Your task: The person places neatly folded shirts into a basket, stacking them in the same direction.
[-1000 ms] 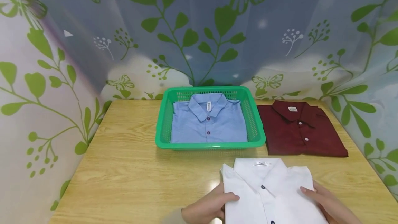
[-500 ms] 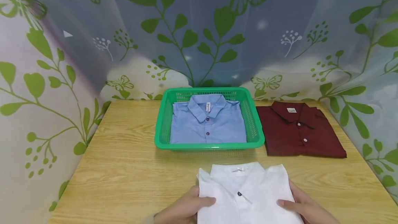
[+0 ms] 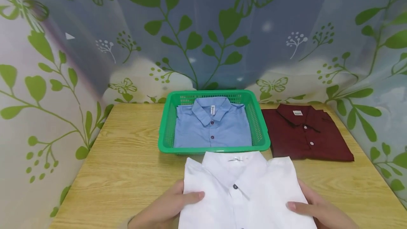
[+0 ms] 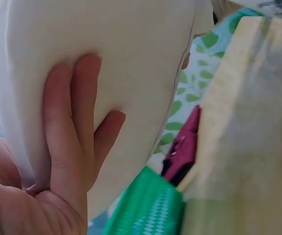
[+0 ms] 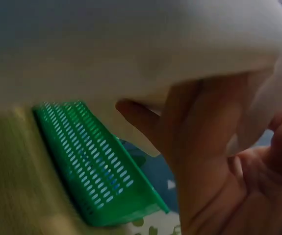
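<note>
both side edges of the folded white button-up shirt (image 3: 245,200) are gripped on my remote feed, the shirt held above the wood-grain table (image 3: 127,169) on the near side of the green plastic basket (image 3: 213,149), collar pointing toward that basket. i see the left hand (image 3: 166,202) pinching one edge, thumb on top, fingers spread against the underside. the right hand (image 3: 321,206) grips the opposite edge, thumb over the front, fingers partly hidden beneath the cloth. inside the basket, a folded light-blue button-up shirt (image 3: 197,130) lies face up, collar toward the far rim. just right of the basket lies a folded maroon button-up shirt (image 3: 321,144), white buttons showing. behind the basket hangs a leaf-and-butterfly curtain (image 3: 270,45).
</note>
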Demonstrator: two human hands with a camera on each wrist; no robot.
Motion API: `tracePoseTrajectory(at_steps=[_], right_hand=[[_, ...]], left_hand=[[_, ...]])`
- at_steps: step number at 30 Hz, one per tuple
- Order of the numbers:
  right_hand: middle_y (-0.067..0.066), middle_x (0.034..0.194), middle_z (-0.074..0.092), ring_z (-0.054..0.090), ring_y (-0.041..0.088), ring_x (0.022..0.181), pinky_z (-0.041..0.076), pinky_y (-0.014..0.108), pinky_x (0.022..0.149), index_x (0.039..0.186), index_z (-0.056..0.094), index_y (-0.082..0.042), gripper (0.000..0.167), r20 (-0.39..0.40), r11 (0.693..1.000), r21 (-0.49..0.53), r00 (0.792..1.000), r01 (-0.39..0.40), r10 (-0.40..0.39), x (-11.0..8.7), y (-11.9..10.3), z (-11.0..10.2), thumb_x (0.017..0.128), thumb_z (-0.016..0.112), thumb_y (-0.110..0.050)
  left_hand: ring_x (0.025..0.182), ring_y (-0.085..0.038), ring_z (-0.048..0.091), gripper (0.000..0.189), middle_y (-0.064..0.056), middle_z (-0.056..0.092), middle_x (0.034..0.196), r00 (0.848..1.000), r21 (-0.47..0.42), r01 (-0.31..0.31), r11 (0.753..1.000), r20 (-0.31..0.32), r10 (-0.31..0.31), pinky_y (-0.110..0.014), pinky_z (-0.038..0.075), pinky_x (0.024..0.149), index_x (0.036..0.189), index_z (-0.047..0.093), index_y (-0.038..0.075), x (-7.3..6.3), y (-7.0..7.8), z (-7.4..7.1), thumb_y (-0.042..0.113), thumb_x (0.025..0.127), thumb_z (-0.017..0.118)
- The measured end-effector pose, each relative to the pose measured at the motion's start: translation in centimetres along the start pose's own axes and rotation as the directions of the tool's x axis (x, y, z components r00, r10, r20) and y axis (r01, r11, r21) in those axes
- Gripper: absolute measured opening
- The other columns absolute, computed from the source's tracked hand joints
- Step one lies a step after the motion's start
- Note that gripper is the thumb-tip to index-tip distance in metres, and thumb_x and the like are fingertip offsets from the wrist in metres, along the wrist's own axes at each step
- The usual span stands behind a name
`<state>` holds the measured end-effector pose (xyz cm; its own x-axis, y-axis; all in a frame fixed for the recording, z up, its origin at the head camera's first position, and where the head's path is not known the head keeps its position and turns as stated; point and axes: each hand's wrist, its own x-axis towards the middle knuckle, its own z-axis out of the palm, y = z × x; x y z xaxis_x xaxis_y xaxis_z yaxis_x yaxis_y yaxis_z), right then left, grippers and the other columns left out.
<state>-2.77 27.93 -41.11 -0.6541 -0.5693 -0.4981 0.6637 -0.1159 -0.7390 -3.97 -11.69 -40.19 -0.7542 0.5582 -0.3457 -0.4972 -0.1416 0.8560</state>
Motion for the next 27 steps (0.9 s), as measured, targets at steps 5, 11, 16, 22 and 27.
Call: tracePoseTrajectory(at_steps=[5,11,16,22,27], right_hand=[[0.009,0.146,0.04,0.055,0.028,0.121,0.049,0.048,0.097,0.157,-0.015,-0.024,0.086,-0.079,0.987,-0.15,0.994,0.058,-0.071,0.7,-1.9,0.7,0.103,0.052,-0.014],[0.01,0.135,0.052,0.06,0.034,0.116,0.05,0.058,0.09,0.156,-0.001,-0.026,0.073,0.088,0.934,-0.185,0.952,0.306,-0.295,2.3,-5.0,1.3,0.103,0.043,-0.002],[0.012,0.128,0.059,0.065,0.036,0.109,0.05,0.063,0.082,0.155,0.005,-0.024,0.07,0.055,0.91,-0.235,0.939,0.341,-0.338,3.6,-8.3,2.3,0.103,0.048,-0.004],[0.011,0.125,0.059,0.068,0.031,0.104,0.054,0.058,0.078,0.155,0.011,-0.021,0.073,-0.02,0.883,-0.331,0.933,0.334,-0.36,6.3,-11.5,2.4,0.1,0.056,-0.006],[0.01,0.122,0.059,0.068,0.029,0.103,0.056,0.053,0.078,0.151,0.019,-0.019,0.065,0.006,0.877,-0.322,0.927,0.356,-0.374,9.0,-13.8,1.9,0.099,0.056,-0.003]], left_hand=[[0.103,-0.026,0.066,0.044,-0.014,0.064,0.116,0.997,0.06,-0.075,0.995,0.011,0.074,-0.039,0.056,0.086,0.134,0.042,-0.007,-0.2,2.1,-0.6,0.014,0.099,0.058],[0.098,-0.024,0.068,0.04,-0.013,0.065,0.112,0.992,0.09,-0.115,0.989,-0.045,0.119,-0.038,0.057,0.081,0.129,0.044,-0.005,0.6,5.0,-1.7,0.015,0.099,0.061],[0.097,-0.024,0.069,0.039,-0.012,0.065,0.113,0.986,0.094,-0.139,0.986,-0.08,0.146,-0.039,0.058,0.081,0.13,0.042,0.0,2.1,7.4,-3.1,0.017,0.1,0.06],[0.098,-0.022,0.068,0.042,-0.01,0.061,0.116,0.988,0.103,-0.144,0.984,-0.04,0.149,-0.04,0.058,0.08,0.139,0.036,0.004,4.1,10.0,-5.2,0.021,0.104,0.053],[0.096,-0.02,0.069,0.032,-0.008,0.061,0.113,0.983,0.128,-0.178,0.976,-0.031,0.183,-0.039,0.058,0.079,0.134,0.041,0.005,6.0,11.6,-6.8,0.019,0.105,0.049]])
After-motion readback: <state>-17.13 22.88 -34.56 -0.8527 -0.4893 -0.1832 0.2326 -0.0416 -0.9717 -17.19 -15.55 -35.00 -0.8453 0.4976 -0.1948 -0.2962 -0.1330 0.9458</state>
